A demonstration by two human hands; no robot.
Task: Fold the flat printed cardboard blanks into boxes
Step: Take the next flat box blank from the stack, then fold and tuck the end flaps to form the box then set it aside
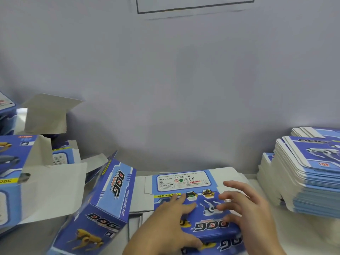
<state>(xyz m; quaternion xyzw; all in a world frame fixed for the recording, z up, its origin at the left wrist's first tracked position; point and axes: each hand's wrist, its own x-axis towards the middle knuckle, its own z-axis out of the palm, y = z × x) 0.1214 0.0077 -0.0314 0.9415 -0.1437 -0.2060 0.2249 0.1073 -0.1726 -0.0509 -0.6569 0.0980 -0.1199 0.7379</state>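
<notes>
Progress: several boxes standing folded at 9 o'clock | stack of blanks waiting at 3 o'clock | hands, left and right, pressing spread fingers on current blank, holding nothing.

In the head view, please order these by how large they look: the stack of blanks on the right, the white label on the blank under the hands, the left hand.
1. Stack of blanks
2. Left hand, though nearness to the camera enlarges it
3. White label

Even soft light, blurred, edge-warped.
</notes>
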